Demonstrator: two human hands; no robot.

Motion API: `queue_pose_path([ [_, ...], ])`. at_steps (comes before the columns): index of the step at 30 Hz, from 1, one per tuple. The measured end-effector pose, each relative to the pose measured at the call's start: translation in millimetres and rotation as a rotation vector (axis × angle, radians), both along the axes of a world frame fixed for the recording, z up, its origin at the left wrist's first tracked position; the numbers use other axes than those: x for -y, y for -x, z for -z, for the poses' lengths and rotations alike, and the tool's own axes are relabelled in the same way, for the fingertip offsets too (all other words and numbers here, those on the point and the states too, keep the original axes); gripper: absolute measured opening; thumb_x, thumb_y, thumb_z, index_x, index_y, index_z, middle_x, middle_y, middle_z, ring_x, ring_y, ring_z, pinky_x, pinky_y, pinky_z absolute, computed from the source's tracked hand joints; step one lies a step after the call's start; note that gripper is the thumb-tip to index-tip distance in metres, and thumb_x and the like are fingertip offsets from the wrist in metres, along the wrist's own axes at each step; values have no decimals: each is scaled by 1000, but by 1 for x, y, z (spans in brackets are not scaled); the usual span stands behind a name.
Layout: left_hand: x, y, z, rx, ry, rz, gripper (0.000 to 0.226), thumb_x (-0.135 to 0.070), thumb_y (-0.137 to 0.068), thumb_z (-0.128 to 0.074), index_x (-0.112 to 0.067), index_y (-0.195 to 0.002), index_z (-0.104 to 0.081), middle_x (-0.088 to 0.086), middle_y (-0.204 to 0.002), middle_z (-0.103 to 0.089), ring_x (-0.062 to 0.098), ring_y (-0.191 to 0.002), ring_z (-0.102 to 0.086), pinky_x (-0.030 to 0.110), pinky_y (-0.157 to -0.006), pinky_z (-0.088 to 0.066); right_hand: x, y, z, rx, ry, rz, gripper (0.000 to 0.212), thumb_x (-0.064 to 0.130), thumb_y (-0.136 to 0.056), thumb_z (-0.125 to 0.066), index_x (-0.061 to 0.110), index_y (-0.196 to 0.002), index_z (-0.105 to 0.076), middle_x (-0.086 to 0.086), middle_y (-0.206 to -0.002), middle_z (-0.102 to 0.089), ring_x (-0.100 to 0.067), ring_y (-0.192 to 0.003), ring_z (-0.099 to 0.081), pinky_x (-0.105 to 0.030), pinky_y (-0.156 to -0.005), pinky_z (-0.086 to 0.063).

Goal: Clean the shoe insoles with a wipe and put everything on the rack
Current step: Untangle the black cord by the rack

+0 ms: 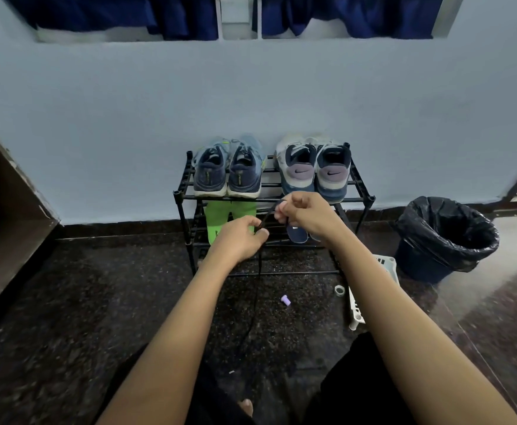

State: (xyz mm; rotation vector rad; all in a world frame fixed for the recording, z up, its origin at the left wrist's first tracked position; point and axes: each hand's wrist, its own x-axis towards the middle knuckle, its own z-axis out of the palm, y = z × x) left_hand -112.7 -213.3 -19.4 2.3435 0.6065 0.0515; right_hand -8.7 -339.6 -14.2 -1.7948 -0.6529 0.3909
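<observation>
A black wire shoe rack [364,198] stands against the blue wall. On its top shelf sit a navy and light-blue pair of trainers [228,173] and a grey-blue pair [315,171]. Two green insoles [220,217] lie on the middle shelf at the left, and dark blue insoles [297,236] lie at the right, partly hidden by my right hand. My left hand [238,240] and my right hand [304,214] both pinch a black shoelace [258,271] in front of the rack. The lace hangs down to the floor.
A bin with a black liner [447,237] stands on the right. A white plastic basket [356,308] lies beside my right arm. A small purple cap [285,300] and a clear ring [339,290] lie on the dark speckled floor. A wooden ledge [9,216] is at left.
</observation>
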Motion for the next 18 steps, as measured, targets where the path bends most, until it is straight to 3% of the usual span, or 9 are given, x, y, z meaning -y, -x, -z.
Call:
queue_pose_path([
  [3,2,-5,-5,66,31,10,38,-41,-96,-56,-25,-130,-58,1,-111,-62,20,-103,-58,26,-81,-41,0,7,-3,65,49,-111,21,8,-96,-48,12,-78,-57,-5,-72,-64,-14,-68,-56,-20,-63,-45],
  [5,0,-7,-3,100,40,25,29,-41,-96,-57,-20,-115,-66,2,-106,-64,21,-100,-58,28,-75,-40,2,8,0,150,85,-136,19,14,-95,-50,12,-79,-59,-9,-74,-67,-14,-70,-59,-29,-69,-48],
  [8,-1,-7,-2,140,103,53,29,-37,-96,-59,-10,-87,-67,2,-80,-61,20,-79,-53,30,-64,-34,2,9,2,255,61,-104,17,16,-93,-53,10,-79,-61,-6,-72,-68,-9,-66,-60,-33,-74,-50],
  [11,0,-6,-5,183,176,94,22,-29,-95,-60,-13,-88,-74,3,-90,-71,15,-86,-59,28,-75,-42,2,9,-1,336,18,14,17,18,-91,-55,17,-75,-63,-4,-69,-68,-17,-64,-60,-33,-72,-50],
  [14,1,-5,-12,238,284,87,20,-22,-95,-58,-21,-84,-74,-8,-92,-75,15,-100,-66,24,-82,-48,3,2,1,260,-45,189,22,18,-92,-54,22,-72,-62,0,-68,-66,-13,-61,-59,-30,-69,-49],
  [16,1,-4,-16,258,398,69,21,-19,-96,-56,-22,-82,-71,-4,-91,-76,18,-101,-68,21,-73,-46,6,-3,3,178,-58,283,25,18,-93,-52,21,-70,-63,0,-67,-65,-14,-61,-58,-31,-67,-49],
  [18,1,-2,-19,269,504,47,20,-19,-97,-55,-21,-82,-69,-1,-88,-75,19,-95,-67,24,-79,-47,10,-9,7,124,-12,368,24,18,-91,-52,18,-71,-64,-1,-69,-67,-18,-65,-62,-32,-70,-50],
])
